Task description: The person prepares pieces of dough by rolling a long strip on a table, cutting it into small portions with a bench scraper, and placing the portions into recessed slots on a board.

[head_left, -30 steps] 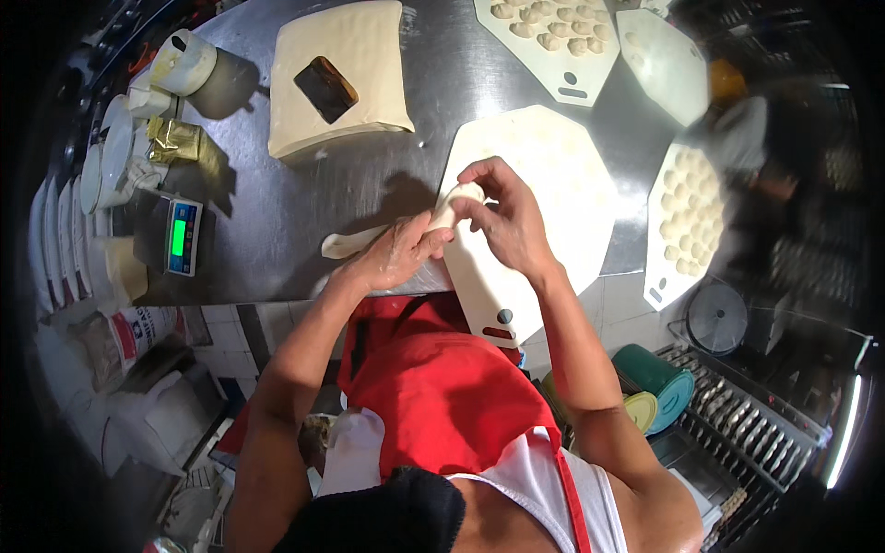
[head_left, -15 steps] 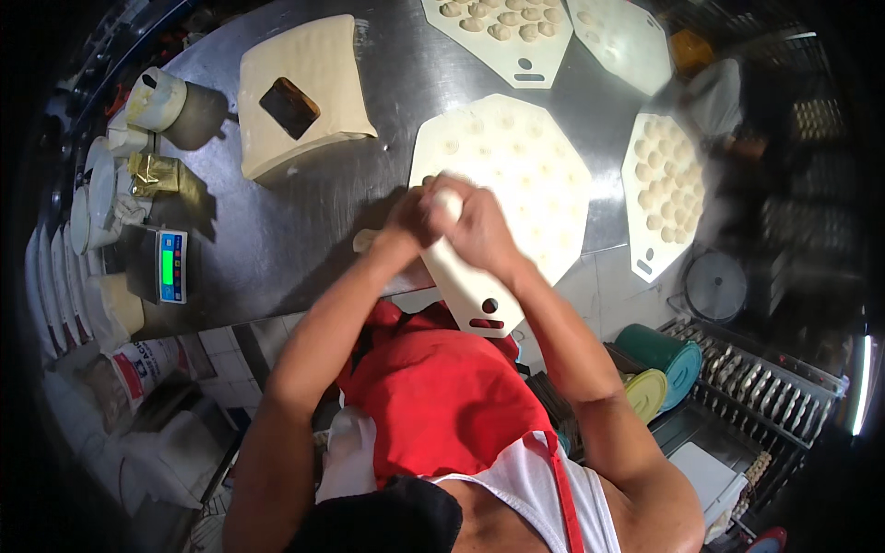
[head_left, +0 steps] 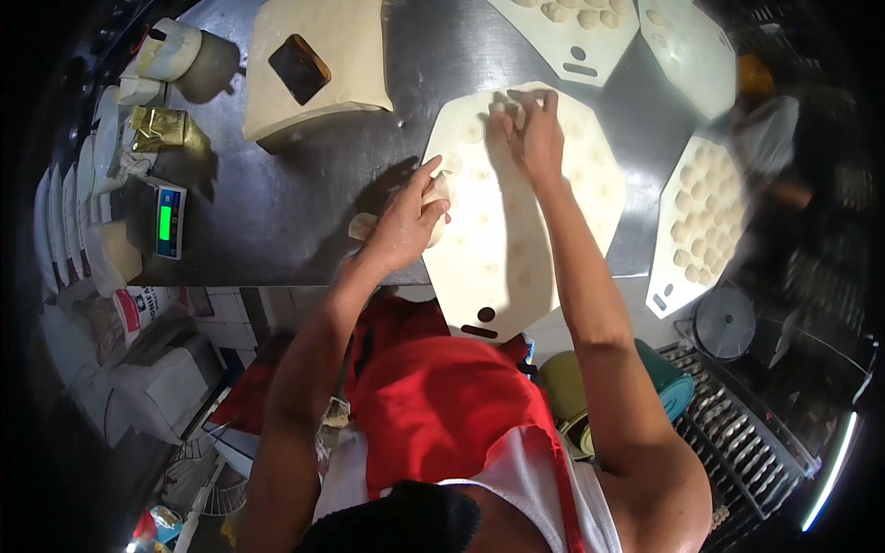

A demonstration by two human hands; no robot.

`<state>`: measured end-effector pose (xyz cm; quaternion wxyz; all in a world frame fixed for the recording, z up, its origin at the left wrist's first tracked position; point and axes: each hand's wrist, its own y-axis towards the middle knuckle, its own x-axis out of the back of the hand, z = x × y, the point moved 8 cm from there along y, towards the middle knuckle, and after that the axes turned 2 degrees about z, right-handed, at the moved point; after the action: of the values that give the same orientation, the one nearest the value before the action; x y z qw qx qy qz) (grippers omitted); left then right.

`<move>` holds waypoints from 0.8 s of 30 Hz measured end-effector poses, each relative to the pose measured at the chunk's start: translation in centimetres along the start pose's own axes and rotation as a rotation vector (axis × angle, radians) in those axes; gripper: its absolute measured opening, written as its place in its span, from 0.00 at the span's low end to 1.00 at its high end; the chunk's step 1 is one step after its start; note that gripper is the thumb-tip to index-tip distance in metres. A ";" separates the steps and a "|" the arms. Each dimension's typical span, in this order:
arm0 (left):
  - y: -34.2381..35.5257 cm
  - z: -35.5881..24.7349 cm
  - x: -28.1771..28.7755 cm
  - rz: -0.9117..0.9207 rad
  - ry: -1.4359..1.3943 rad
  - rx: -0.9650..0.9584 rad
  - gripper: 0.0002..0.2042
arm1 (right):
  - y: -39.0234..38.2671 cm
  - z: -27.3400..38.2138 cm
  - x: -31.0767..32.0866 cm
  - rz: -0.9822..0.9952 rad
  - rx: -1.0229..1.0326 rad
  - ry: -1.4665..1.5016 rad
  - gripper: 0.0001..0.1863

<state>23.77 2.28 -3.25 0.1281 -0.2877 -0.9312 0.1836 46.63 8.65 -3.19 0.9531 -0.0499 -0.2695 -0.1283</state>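
Note:
My left hand [head_left: 406,214] is closed around a lump of pale dough [head_left: 437,195], over the left edge of a white, many-sided board [head_left: 466,286]. More dough [head_left: 362,226] sticks out beside my left wrist; whether it joins the held lump, I cannot tell. At the board's far end, my right hand [head_left: 536,134] has its fingers bent around a small piece of dough [head_left: 503,107], mostly hidden by the fingers. Rows of round ringed marks cover the board, which has two cut-outs at its near end and overhangs the metal table's front edge.
Dough pieces sit on another board [head_left: 590,57] at the back and one [head_left: 671,241] at right. A wide slab of dough [head_left: 359,83] with a dark phone [head_left: 300,69] on it lies at the back left. A digital scale [head_left: 168,221] stands at left.
My hands, together over the board's left part with a dough ball between them, have come apart. The right one has moved to the board's far end; the left stays near the left edge.

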 end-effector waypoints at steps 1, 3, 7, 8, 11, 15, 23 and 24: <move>0.1 -0.1 0.0 -0.022 -0.034 -0.031 0.31 | -0.3 1.1 0.3 0.019 -0.016 0.007 0.15; 0.2 0.2 -0.1 -0.041 -0.071 -0.080 0.30 | -4.5 3.4 -1.6 0.320 -0.094 0.166 0.18; 0.2 -3.1 1.3 -0.034 0.005 -0.119 0.23 | -8.4 10.2 -1.3 0.433 0.012 0.272 0.10; 0.3 -3.0 0.6 0.089 0.147 -0.121 0.19 | -7.8 9.0 0.1 0.306 -0.038 0.285 0.09; 0.0 -3.7 -0.9 0.251 0.353 -0.109 0.17 | -8.7 7.4 0.6 0.259 -0.130 -0.036 0.23; -0.8 -7.6 -3.0 0.140 0.571 -0.286 0.16 | -10.3 9.0 2.1 0.135 -0.097 -0.038 0.25; 8.3 1.5 -2.6 0.151 0.271 -0.348 0.12 | -10.9 13.4 0.5 0.273 0.180 0.061 0.14; 8.3 -0.4 -3.5 0.149 0.494 -0.272 0.15 | -9.2 9.4 1.8 0.202 0.077 0.079 0.18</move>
<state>30.81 6.73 -6.84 0.2974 -0.4060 -0.8641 -0.0095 40.93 0.94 6.02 0.9723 -0.0351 -0.2301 -0.0230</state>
